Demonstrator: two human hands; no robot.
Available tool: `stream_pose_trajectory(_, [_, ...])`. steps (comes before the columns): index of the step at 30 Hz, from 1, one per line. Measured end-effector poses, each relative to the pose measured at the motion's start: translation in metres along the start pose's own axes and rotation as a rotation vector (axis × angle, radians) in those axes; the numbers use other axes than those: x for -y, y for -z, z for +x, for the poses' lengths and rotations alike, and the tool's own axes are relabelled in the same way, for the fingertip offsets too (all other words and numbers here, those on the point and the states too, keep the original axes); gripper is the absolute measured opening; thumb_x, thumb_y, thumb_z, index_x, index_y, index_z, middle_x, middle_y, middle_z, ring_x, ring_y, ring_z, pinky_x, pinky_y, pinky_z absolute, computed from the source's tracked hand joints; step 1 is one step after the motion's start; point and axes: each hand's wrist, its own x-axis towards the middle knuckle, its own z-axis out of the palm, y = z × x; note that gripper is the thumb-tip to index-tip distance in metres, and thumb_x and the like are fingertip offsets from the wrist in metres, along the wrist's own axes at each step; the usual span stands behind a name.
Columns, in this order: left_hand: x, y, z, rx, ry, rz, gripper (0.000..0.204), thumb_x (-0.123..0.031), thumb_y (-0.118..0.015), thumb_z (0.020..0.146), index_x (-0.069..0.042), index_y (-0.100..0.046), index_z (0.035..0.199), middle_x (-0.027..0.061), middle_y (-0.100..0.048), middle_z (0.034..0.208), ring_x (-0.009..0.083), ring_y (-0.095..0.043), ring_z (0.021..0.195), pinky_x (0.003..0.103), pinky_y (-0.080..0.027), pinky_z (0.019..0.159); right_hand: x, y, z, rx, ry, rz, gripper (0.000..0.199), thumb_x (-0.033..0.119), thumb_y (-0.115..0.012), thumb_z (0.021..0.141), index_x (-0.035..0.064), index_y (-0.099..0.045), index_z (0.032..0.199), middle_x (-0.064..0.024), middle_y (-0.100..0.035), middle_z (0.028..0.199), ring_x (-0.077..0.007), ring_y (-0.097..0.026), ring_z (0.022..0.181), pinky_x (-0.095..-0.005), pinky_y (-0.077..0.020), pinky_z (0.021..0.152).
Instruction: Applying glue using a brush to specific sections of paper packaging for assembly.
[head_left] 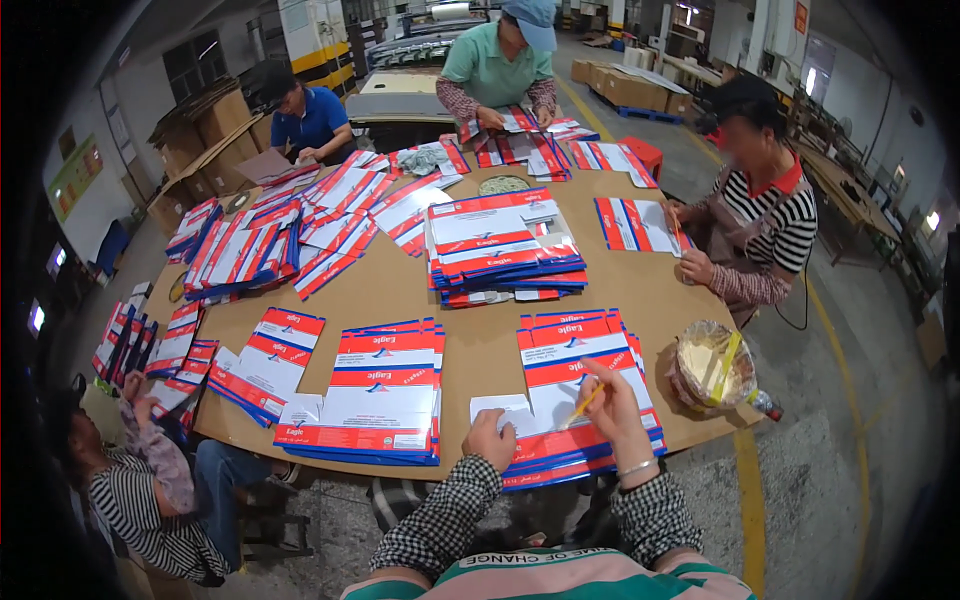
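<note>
A stack of flat printed carton blanks (560, 350), red, white and blue, lies at the table edge before me. My left hand (490, 440) is at the left side of the top blank, its curled fingers closed on a small white flap (507, 409). Above the right part of the same blank, my right hand (614, 408) grips a thin yellow stick (582, 409) between thumb and fingers, its tip pointing down and left toward the white panel. Whether the tip touches the board I cannot tell.
Another carton stack (375, 400) lies to my left, and a taller pile (500, 245) stands mid-table. A plastic-lined tub (690, 385) of cream-coloured paste, with a yellow strip across it, sits by the right edge. Several co-workers surround the brown table (470, 345), one (765, 215) at right.
</note>
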Motion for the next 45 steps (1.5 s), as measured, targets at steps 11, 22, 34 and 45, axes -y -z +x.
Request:
stream_pose_trajectory(11, [-0.004, 0.010, -0.002, -0.004, 0.001, -0.085, 0.023, -0.018, -0.054, 0.078, -0.008, -0.060, 0.098, 0.0085, -0.060, 0.099, 0.0277, -0.057, 0.092, 0.038, -0.045, 0.081, 0.080, -0.213, 0.179, 0.221, 0.121, -0.590, 0.020, 0.025, -0.045, 0.088, 0.0088, -0.043, 0.076, -0.0073, -0.053, 0.058, -0.0159, -0.046, 0.042, -0.0280, -0.0371, 0.039])
stream_pose_trajectory(22, [-0.002, 0.008, -0.005, -0.028, -0.030, -0.090, 0.021, -0.018, -0.055, 0.077, -0.007, -0.059, 0.096, 0.0086, -0.060, 0.097, 0.0282, -0.058, 0.091, 0.039, -0.045, 0.082, 0.075, -0.305, 0.253, 0.139, 0.092, -0.779, 0.019, 0.024, -0.045, 0.084, 0.0051, -0.045, 0.088, -0.0096, -0.053, 0.059, -0.0158, -0.045, 0.041, -0.0294, -0.0383, 0.040])
stream_pose_trajectory(34, [-0.001, 0.005, 0.004, 0.030, 0.006, -0.097, 0.025, -0.018, -0.054, 0.079, -0.007, -0.060, 0.100, 0.0098, -0.059, 0.101, 0.0289, -0.056, 0.093, 0.038, -0.045, 0.082, 0.009, -0.072, 0.087, 0.076, -0.065, -0.206, 0.035, 0.028, -0.042, 0.089, 0.0048, -0.057, 0.111, -0.0057, -0.048, 0.054, -0.0145, -0.045, 0.050, -0.0260, -0.0368, 0.045])
stream_pose_trajectory(45, [0.000, 0.010, 0.005, 0.213, 0.046, 0.018, 0.037, -0.016, -0.058, 0.073, -0.004, -0.057, 0.108, 0.0191, -0.053, 0.105, 0.0344, -0.054, 0.097, 0.039, -0.044, 0.085, -0.028, 0.067, -0.046, -0.189, -0.077, 0.147, 0.042, 0.024, -0.036, 0.089, -0.0040, -0.049, 0.117, -0.0115, -0.057, 0.070, -0.0219, -0.053, 0.060, -0.0316, -0.0443, 0.056])
